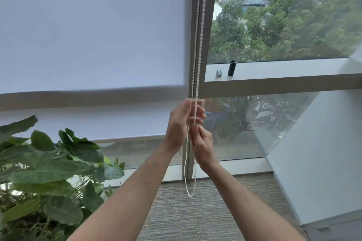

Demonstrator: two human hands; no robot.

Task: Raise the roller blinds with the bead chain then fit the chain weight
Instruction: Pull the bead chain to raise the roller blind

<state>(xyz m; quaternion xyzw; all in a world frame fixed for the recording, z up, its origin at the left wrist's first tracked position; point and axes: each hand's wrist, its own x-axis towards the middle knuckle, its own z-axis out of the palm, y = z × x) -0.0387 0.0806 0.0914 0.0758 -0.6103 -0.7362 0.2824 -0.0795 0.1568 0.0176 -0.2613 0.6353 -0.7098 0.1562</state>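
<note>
Grey carpet (195, 217), leafy plant (49, 172), window (284, 15) onto trees

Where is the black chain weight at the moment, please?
The black chain weight stands upright on the window ledge, right of the bead chain, beside a small silver clip.

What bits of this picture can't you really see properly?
Head view only:
- Left hand: its fingers are motion-blurred, so their hold on the bead chain is unclear.
- Roller blind: its top and the chain's upper end are cut off by the top edge.
- Small metal clip beside the black cylinder on the window ledge: too small to show detail.
- Elbows: cut off by the bottom edge.
</note>
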